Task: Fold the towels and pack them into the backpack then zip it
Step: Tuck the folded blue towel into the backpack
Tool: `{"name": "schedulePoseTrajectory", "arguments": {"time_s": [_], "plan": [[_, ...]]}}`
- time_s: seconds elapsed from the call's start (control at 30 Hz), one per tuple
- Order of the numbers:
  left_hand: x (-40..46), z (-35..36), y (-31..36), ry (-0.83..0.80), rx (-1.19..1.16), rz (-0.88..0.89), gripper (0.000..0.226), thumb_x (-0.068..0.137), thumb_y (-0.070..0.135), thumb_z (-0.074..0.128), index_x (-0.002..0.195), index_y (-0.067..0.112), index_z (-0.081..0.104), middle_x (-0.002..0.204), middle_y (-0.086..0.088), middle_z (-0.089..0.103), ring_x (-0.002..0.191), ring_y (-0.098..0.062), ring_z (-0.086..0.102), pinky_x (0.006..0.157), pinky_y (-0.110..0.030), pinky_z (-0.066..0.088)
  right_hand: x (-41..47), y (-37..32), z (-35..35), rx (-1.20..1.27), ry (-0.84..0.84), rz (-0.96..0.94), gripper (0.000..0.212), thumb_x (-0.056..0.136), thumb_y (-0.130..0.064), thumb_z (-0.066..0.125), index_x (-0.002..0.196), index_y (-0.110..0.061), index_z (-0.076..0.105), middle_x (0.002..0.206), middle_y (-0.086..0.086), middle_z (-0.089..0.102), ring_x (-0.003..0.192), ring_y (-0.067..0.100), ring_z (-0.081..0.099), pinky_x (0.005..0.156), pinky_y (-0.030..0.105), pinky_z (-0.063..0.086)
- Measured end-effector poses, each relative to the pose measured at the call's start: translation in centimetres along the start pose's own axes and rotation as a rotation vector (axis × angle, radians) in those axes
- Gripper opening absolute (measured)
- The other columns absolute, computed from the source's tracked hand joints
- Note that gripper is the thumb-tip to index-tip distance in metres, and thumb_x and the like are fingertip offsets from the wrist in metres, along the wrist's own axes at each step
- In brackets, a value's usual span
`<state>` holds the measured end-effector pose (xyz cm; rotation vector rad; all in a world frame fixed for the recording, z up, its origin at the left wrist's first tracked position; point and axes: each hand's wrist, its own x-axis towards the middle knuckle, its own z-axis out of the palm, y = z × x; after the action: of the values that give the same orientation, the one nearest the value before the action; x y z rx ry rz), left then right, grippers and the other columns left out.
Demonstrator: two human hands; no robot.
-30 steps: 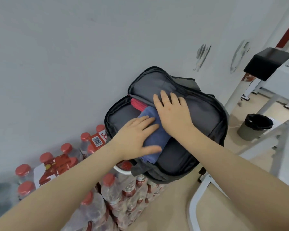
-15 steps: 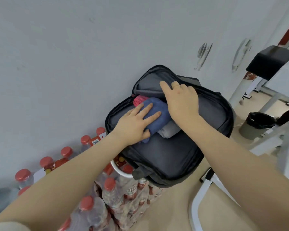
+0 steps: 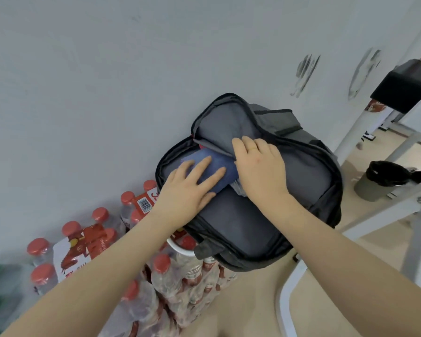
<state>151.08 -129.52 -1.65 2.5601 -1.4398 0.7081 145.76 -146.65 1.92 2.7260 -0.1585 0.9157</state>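
Note:
A dark grey backpack (image 3: 248, 229) lies open against the wall, resting on a white chair. A folded blue towel (image 3: 219, 164) sits in its main compartment, with a sliver of red towel (image 3: 201, 146) above it and a bit of grey towel (image 3: 238, 188) below. My left hand (image 3: 187, 188) presses flat on the blue towel with straight fingers. My right hand (image 3: 260, 164) lies on the inner grey flap (image 3: 219, 127), fingertips at the flap's edge beside the towels. The backpack's zip is undone.
Shrink-wrapped packs of red-capped water bottles (image 3: 83, 244) stand left and below the backpack. A white chair frame (image 3: 287, 288) shows under it. At right are a dark bin (image 3: 379, 178), white table legs (image 3: 360, 122) and a black box (image 3: 404, 88).
The blue towel has gone deeper into the compartment under my left hand. My right hand shifted up onto the inner flap's edge, and less red towel shows.

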Motion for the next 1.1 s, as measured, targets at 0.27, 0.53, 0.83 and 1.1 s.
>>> {"name": "schedulePoseTrajectory", "arguments": {"time_s": [0.27, 0.53, 0.83, 1.1], "plan": [[1.6, 1.0, 0.5, -0.188, -0.057, 0.011, 0.057, 0.083, 0.004, 0.032, 0.135, 0.024, 0.044, 0.135, -0.023, 0.048, 0.113, -0.057, 0.047, 0.064, -0.051, 0.057, -1.5, 0.0, 0.9, 0.051, 0.022, -0.004, 0.055, 0.064, -0.015, 0.08, 0.116, -0.008, 0.061, 0.115, 0.014, 0.067, 0.096, 0.029, 0.066, 0.076, 0.035, 0.053], [4.4, 2.6, 0.4, -0.312, -0.079, 0.014, 0.045, 0.092, 0.021, 0.029, 0.133, 0.024, 0.048, 0.146, -0.013, 0.037, 0.13, -0.053, 0.029, 0.087, -0.055, 0.049, -1.7, 0.5, 1.3, 0.059, 0.036, -0.028, 0.05, 0.073, -0.018, 0.074, 0.119, -0.01, 0.059, 0.119, 0.011, 0.065, 0.098, 0.028, 0.065, 0.077, 0.035, 0.052], [-3.8, -3.2, -0.7, -0.083, -0.163, -0.114, 0.036, 0.087, 0.025, 0.042, 0.106, 0.01, 0.068, 0.109, -0.007, 0.069, 0.103, -0.028, 0.065, 0.084, -0.04, 0.053, -3.5, -2.7, 2.6, 0.034, -0.187, -0.035, 0.066, 0.077, -0.036, 0.068, 0.131, -0.002, 0.049, 0.133, 0.016, 0.054, 0.118, 0.029, 0.056, 0.094, 0.043, 0.047], [-12.3, -8.0, 0.2, -0.001, -0.055, -0.605, 0.038, 0.08, 0.021, 0.041, 0.102, 0.008, 0.068, 0.088, -0.007, 0.071, 0.079, -0.027, 0.068, 0.072, -0.036, 0.052, -1.7, -9.8, -2.0, 0.445, -0.055, -0.366, 0.04, 0.084, -0.016, 0.056, 0.122, -0.007, 0.057, 0.12, 0.012, 0.064, 0.117, 0.029, 0.057, 0.093, 0.042, 0.047]]}}
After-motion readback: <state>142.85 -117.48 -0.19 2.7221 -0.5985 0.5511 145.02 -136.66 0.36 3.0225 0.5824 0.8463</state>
